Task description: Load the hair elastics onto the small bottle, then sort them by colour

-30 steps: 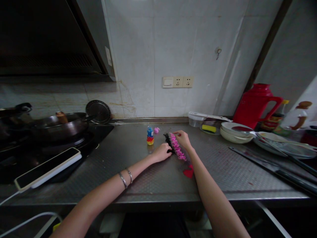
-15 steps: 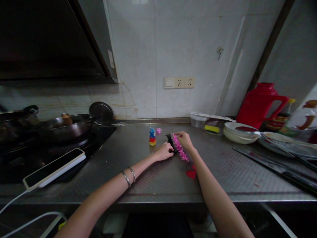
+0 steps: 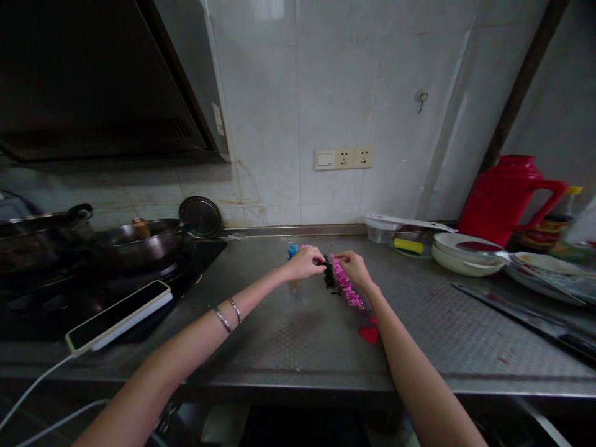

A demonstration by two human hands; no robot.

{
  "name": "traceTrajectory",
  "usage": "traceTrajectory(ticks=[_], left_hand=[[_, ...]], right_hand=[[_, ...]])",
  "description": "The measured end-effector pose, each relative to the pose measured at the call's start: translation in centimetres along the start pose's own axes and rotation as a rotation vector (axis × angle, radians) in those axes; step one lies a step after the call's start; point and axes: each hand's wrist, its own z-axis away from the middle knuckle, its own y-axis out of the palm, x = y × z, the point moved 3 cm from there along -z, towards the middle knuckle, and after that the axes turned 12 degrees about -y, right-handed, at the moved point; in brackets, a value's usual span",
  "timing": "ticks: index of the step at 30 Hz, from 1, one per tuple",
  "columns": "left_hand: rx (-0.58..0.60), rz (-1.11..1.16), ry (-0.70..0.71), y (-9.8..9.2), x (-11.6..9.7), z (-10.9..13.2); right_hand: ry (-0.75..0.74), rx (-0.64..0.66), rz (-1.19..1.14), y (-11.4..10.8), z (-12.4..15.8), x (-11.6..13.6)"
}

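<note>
A strip of pink and black loops (image 3: 345,287) lies on the steel counter (image 3: 447,335). My left hand (image 3: 305,262) pinches its far black end, fingers closed. My right hand (image 3: 354,267) rests on the pink loops at the same end, fingers curled on them. A small blue-capped toy bottle (image 3: 292,250) stands just behind my left hand, mostly hidden. A red heart-shaped piece (image 3: 370,334) lies on the counter beside my right forearm.
A phone (image 3: 118,314) on a cable lies at the stove's edge, left. Dark pans (image 3: 135,243) sit on the hob. Plates and bowls (image 3: 465,252), a red jug (image 3: 510,192) and a long knife (image 3: 521,310) are at the right.
My left hand has moved up from the near side of the strip to its far end, in front of the small bottle. The view has shifted slightly.
</note>
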Motion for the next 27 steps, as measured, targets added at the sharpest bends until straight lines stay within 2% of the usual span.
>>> traceTrajectory(ticks=[3,6,10,15,19,23,27], left_hand=[[-0.05,0.0,-0.049,-3.6,0.5,-0.9],[-0.073,0.022,-0.075,-6.5,1.9,-1.6],[-0.08,0.007,-0.138,-8.6,4.5,-2.2],[-0.021,-0.032,-0.175,-8.7,6.7,-2.3],[0.005,-0.056,-0.18,-8.0,7.9,-2.4],[0.047,-0.067,-0.168,-7.2,8.5,-2.6],[0.092,-0.08,-0.171,-6.7,8.8,-2.9]], right_hand=[[0.009,-0.009,-0.024,0.2,-0.1,0.3],[0.01,0.009,-0.091,1.1,-0.6,1.3],[-0.03,0.1,-0.282,3.5,-2.1,4.2],[-0.021,0.191,-0.45,6.8,-3.9,7.1],[0.011,0.173,-0.458,8.9,-4.2,7.8],[0.016,0.159,-0.44,10.1,-3.7,8.0],[-0.004,0.146,-0.34,10.4,-3.0,8.0]])
